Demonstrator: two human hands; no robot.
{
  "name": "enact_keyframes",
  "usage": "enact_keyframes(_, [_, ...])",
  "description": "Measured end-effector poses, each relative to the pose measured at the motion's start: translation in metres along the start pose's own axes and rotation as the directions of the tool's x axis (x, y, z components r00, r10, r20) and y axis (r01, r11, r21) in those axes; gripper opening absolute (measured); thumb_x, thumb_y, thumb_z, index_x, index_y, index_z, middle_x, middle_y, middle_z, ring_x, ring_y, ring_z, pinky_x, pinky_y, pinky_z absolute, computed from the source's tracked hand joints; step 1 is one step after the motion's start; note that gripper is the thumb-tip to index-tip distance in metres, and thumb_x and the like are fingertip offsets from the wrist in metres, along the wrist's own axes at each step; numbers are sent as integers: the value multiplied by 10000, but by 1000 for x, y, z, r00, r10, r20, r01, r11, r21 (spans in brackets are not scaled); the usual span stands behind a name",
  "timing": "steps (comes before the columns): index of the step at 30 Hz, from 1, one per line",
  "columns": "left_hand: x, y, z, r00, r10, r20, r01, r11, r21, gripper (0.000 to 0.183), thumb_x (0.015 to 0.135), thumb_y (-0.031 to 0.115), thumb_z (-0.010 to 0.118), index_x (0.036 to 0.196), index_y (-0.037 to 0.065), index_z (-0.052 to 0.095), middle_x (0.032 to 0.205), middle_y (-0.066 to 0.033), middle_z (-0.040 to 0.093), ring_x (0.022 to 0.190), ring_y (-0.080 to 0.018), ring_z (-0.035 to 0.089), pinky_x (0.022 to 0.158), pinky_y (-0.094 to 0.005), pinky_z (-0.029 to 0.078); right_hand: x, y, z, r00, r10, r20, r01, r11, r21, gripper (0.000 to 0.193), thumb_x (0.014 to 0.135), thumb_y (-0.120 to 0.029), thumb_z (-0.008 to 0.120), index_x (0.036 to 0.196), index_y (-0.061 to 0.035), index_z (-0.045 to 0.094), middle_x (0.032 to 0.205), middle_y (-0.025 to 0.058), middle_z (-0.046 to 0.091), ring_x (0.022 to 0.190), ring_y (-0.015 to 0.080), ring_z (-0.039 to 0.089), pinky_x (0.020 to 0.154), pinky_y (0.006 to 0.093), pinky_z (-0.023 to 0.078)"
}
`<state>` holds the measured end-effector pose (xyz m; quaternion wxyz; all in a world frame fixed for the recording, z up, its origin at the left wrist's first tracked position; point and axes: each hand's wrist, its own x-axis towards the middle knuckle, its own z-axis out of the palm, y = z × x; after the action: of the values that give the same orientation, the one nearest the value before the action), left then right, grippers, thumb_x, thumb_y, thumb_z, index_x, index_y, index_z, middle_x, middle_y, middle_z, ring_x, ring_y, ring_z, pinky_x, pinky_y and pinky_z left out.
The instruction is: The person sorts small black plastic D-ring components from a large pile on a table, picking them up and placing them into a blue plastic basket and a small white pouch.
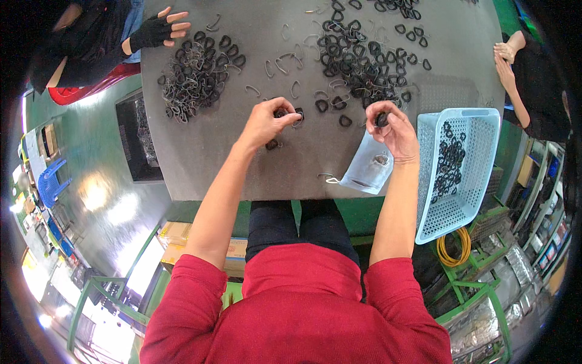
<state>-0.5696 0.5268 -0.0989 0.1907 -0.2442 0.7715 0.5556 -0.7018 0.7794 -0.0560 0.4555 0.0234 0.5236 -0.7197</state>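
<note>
My left hand [271, 124] is closed in a pinch over the grey table [230, 164], with a small black ring [298, 116] at its fingertips. Another black ring [271, 144] lies just under that hand. My right hand [397, 130] curls its fingers round a black ring [381, 119]. Below its wrist a light blue cloth [367, 165] with a white loop lies flat, bearing a dark smudge. Ahead of my hands spreads a heap of black D-shaped rings [345, 57], with bent metal hooks [288, 60] scattered to its left.
A second heap of rings and hooks [197, 76] lies at left. To my right stands a light blue perforated basket [427, 182] with black rings inside. A co-worker's gloved hand [159, 30] reaches over the left edge; another person's hands [508, 57] rest at the right edge.
</note>
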Motion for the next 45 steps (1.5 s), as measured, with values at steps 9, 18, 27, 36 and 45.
enact_keyframes(9, [18, 2, 26, 952, 224, -209, -221, 975, 37, 251, 848, 283, 611, 973, 66, 621, 669, -48, 602, 615, -133, 577, 541, -304, 433, 56, 38, 36, 902, -316, -295, -250, 176, -952, 286, 680, -291, 737, 851, -74, 665, 732, 95, 652, 732, 249, 639, 666, 368, 483])
enact_keyframes(18, [31, 16, 62, 906, 324, -272, -184, 880, 437, 282, 764, 263, 691, 959, 94, 577, 698, -90, 597, 649, -226, 597, 589, -338, 451, 50, 26, 32, 883, -260, -390, -273, 392, -879, 181, 703, -254, 699, 788, -95, 680, 772, 92, 660, 790, 274, 633, 694, 381, 484])
enact_keyframes(27, [-4, 8, -39, 910, 322, 261, 72, 498, -864, 92, 826, 105, 618, 895, 79, 563, 965, -54, 563, 834, -122, 590, 634, -215, 528, 40, 65, 46, 859, -375, -349, -285, 216, -934, 222, 688, -266, 737, 795, -83, 671, 776, 103, 653, 757, 289, 628, 681, 387, 481])
enact_keyframes(36, [5, -16, -18, 931, 276, -240, -179, 916, 359, 250, 776, 251, 681, 876, 48, 579, 706, -87, 622, 687, -204, 618, 619, -330, 478, -17, 30, 30, 983, 36, -180, -35, 999, 11, 180, 718, -158, 708, 821, -45, 615, 652, -31, 554, 658, 88, 556, 493, 206, 363])
enact_keyframes(45, [0, 7, -19, 972, 175, -154, -133, 959, 249, 247, 746, 260, 707, 829, 46, 615, 704, -90, 633, 676, -211, 620, 618, -323, 464, 16, 60, 30, 885, -327, -333, -297, 154, -942, 275, 653, -181, 737, 855, -22, 640, 806, 158, 653, 820, 311, 632, 706, 396, 473])
